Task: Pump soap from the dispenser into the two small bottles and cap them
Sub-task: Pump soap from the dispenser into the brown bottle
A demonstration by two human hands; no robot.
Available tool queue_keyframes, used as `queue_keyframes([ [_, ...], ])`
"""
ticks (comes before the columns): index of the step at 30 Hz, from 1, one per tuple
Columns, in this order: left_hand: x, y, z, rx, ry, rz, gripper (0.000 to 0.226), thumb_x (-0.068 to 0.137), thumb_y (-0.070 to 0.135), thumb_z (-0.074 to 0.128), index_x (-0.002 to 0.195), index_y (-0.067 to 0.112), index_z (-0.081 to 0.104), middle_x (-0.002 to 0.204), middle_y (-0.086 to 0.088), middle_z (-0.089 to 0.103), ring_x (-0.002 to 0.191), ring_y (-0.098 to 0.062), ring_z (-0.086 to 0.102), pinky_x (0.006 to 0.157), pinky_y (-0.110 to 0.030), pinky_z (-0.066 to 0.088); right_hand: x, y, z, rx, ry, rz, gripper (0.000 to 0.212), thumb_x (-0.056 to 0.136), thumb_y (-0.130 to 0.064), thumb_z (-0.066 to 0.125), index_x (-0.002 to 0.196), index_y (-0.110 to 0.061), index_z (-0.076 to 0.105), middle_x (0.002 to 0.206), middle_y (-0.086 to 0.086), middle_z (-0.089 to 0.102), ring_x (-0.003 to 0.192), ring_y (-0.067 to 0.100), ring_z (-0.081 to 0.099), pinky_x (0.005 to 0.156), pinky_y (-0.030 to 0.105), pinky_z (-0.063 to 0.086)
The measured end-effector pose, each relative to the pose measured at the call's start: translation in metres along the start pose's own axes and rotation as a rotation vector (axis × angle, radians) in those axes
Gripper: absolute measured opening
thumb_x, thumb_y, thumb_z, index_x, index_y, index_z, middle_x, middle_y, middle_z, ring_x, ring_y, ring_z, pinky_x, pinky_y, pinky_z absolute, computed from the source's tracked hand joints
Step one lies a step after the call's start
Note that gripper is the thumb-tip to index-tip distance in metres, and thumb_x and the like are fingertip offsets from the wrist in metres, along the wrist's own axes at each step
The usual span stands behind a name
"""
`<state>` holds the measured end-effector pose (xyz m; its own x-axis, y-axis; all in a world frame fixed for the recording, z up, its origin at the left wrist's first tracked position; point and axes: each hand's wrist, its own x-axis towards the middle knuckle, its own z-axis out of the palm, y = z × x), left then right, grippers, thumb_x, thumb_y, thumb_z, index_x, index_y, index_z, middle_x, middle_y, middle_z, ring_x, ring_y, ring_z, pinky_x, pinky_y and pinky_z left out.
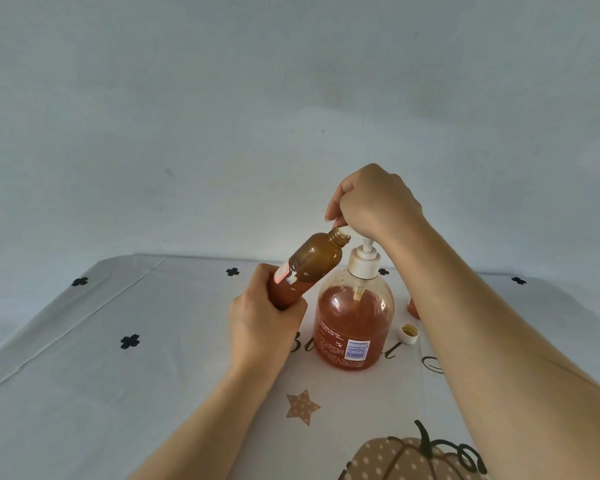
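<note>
My left hand (260, 327) grips the lower half of a small amber bottle (312, 263) and holds it tilted, its open threaded mouth up against the pump spout. The soap dispenser (352, 327) is a clear round bottle with orange soap and a white pump collar, standing mid-table. My right hand (374, 202) sits on top of the pump, fingers curled round its head, which is mostly hidden beneath them. A second small bottle (413, 308) shows only as an orange sliver behind my right forearm. A white cap (409, 333) lies open side up to the right of the dispenser.
The table wears a white cloth (125, 393) printed with black clovers, a star and a pumpkin. A plain pale wall stands just behind the table's far edge.
</note>
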<state>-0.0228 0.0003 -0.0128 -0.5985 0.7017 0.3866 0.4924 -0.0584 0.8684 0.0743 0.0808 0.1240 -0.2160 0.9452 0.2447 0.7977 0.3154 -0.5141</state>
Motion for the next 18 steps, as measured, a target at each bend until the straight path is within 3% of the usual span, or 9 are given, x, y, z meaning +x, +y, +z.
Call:
queue_keyframes([
  [9,-0.001,0.001,-0.001,-0.008,0.010,0.010,0.027,0.075,0.007,0.069,0.085,0.027,0.054,0.062,0.011,0.057,0.064,0.008,0.053,0.053,-0.007,0.040,0.006,0.001,0.004,0.056,-0.075,0.021,0.043,0.085,0.003,0.044,0.066,-0.026,0.069,0.094,0.003,0.074,0.093,0.026,0.070,0.090,0.042,0.056],
  [18,-0.001,0.000,-0.001,0.022,0.026,0.006,0.029,0.074,0.005,0.070,0.083,0.026,0.054,0.062,0.010,0.057,0.066,0.011,0.054,0.054,-0.005,0.040,0.009,0.004,0.011,0.046,-0.147,0.072,0.030,0.078,-0.003,0.052,0.096,-0.011,0.074,0.097,0.007,0.073,0.093,0.025,0.069,0.090,0.042,0.056],
])
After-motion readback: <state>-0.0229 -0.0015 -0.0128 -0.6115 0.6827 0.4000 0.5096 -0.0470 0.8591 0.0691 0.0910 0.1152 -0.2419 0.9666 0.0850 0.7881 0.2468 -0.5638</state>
